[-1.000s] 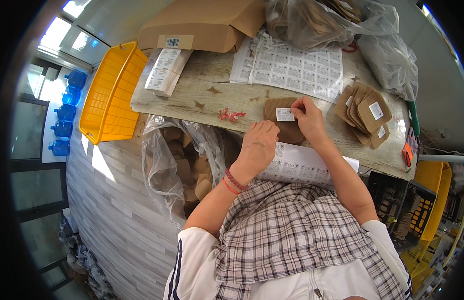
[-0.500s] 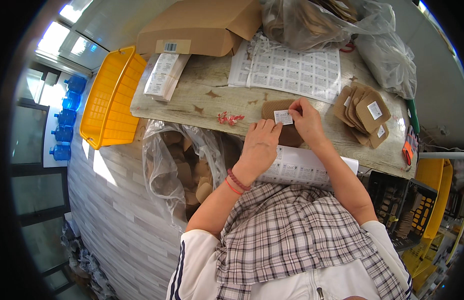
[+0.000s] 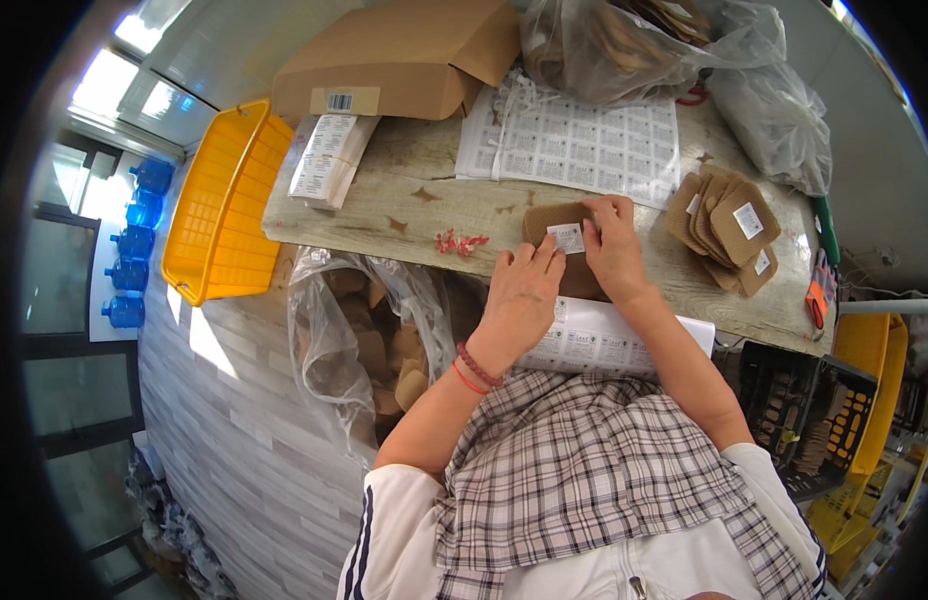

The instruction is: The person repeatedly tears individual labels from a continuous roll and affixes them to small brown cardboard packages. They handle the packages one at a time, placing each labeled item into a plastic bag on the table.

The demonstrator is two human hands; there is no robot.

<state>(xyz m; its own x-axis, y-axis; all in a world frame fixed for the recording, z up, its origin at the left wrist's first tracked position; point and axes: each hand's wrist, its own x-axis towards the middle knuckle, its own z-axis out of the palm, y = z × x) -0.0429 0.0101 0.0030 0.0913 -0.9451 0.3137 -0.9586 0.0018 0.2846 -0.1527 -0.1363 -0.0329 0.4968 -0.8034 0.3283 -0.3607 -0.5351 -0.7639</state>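
A brown corrugated cardboard piece [image 3: 546,216] with rounded corners lies at the table's front edge, partly covered by my hands. On it sits a small white printed label [image 3: 566,238]. My left hand [image 3: 522,298] reaches in from below, fingers extended, fingertips resting on the card and the label's lower left edge. My right hand [image 3: 614,252] is closed about the card's right side, its thumb beside the label and its bent fingers over the upper right corner. Under my wrists, a white sheet of printed labels [image 3: 596,338] lies across my lap.
Labelled cardboard pieces [image 3: 736,215] are piled at right. Behind are label sheets [image 3: 584,135], a plastic bag [image 3: 774,120] and a cardboard box [image 3: 394,60]. Red-and-white scraps [image 3: 458,242] lie left of my hands. An open bag of cardboard [image 3: 369,340] stands below; a yellow basket [image 3: 219,210] stands left.
My right hand has gone from pinching the label's upper right to resting round the card's right side. The label now lies flatter on the card. My left hand has barely moved.
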